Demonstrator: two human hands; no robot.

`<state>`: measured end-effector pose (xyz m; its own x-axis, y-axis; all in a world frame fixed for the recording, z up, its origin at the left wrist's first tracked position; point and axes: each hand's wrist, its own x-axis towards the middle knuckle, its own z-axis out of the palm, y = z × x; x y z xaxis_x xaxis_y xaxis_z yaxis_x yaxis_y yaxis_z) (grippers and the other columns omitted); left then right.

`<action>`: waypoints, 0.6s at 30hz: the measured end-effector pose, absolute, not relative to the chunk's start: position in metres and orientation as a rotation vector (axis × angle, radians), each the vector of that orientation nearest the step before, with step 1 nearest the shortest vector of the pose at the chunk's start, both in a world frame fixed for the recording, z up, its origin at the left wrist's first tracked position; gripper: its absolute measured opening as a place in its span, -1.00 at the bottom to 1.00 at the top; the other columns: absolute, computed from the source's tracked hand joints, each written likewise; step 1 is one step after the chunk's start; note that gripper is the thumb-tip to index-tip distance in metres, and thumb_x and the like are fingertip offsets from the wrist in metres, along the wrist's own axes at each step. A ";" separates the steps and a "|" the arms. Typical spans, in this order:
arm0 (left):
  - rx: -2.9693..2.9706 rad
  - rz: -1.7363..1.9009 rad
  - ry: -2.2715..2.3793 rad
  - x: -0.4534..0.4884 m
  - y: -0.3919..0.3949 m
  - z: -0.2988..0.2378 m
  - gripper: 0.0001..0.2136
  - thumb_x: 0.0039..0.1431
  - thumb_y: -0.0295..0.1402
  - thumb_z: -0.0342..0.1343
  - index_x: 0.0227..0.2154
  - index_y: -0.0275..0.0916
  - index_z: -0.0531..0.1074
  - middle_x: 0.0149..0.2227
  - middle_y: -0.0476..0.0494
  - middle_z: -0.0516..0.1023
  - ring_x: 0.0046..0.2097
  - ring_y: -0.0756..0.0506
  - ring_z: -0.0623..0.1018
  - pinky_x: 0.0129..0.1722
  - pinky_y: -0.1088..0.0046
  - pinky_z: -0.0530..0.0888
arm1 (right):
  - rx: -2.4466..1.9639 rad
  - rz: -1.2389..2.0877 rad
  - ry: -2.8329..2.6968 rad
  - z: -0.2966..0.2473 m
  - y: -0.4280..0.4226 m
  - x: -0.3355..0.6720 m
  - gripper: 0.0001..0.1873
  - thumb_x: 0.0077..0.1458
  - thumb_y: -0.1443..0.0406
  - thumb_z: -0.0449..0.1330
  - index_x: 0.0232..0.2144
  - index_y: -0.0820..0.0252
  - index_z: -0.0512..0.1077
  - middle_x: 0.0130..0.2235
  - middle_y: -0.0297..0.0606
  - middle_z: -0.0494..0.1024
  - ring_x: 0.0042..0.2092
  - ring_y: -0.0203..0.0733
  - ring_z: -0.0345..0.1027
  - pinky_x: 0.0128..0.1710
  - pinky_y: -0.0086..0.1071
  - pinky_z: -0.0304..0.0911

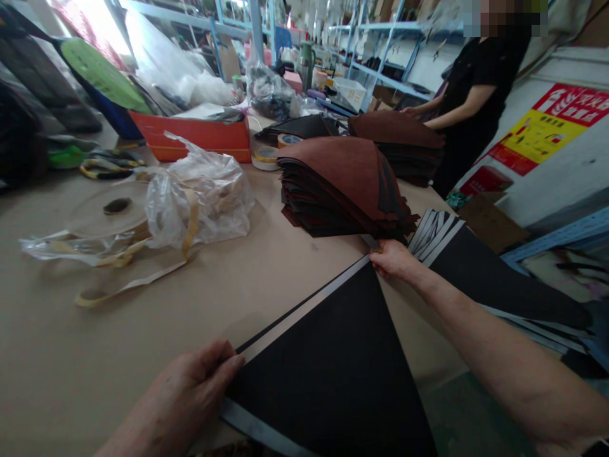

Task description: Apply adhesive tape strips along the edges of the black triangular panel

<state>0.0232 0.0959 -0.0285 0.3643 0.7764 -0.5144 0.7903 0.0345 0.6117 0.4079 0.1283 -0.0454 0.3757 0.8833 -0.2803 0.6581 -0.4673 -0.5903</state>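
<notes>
A black triangular sheet [333, 368] with a pale grey strip [304, 311] along its left edge lies on the tan table [143, 355] in front of me. My left hand [190, 387] presses the strip's near end, thumb and fingers closed on the sheet's edge. My right hand [392, 259] pinches the sheet's far tip, right by a stack of brown and black cut pieces [342, 187]. More black sheets with white edges [476, 266] lie fanned to the right.
A crumpled clear plastic bag [200, 197] with tan tape strips and a flat reel [107, 212] lies at left. An orange box [195, 136] and tape rolls [266, 157] sit behind. A second dark stack [399, 136] stands by another person in black [476, 95].
</notes>
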 end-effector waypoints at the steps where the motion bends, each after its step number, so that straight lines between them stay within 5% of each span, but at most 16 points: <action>1: 1.719 -0.012 1.401 0.023 0.096 -0.029 -0.56 -0.08 0.09 -0.19 -0.59 -0.24 0.26 -0.60 -0.01 0.20 -0.51 -0.05 0.27 -0.51 0.50 0.22 | -2.263 0.803 -1.358 -0.045 0.128 0.408 -0.93 -0.05 0.43 0.07 -0.42 0.25 0.31 -0.65 -0.41 0.35 -0.72 -0.40 0.19 -0.75 -0.57 0.04; 11: 1.769 -0.019 1.415 0.025 0.098 -0.024 -0.55 -0.08 0.07 -0.21 -0.57 -0.24 0.30 -0.58 -0.07 0.31 -0.47 -0.10 0.36 -0.44 0.42 0.26 | -2.305 0.568 -1.598 -0.043 0.127 0.409 -0.90 -0.03 0.38 0.08 -0.41 0.26 0.39 -0.62 -0.30 0.41 -0.61 -0.34 0.26 -0.58 -0.50 0.10; 18: 1.747 0.022 1.411 0.016 0.096 -0.032 -0.58 -0.02 0.04 -0.19 -0.55 -0.24 0.32 -0.59 -0.03 0.29 -0.49 -0.07 0.32 -0.47 0.45 0.22 | -2.289 0.330 -1.741 -0.040 0.119 0.403 -0.86 0.04 0.33 0.08 -0.36 0.21 0.43 -0.40 -0.20 0.51 -0.34 -0.20 0.38 -0.36 -0.45 0.15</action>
<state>0.0156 0.0964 -0.0322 0.3586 0.8015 -0.4785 0.7864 0.0168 0.6175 0.4027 0.1195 -0.0400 0.2621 0.9646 -0.0302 0.9088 -0.2572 -0.3284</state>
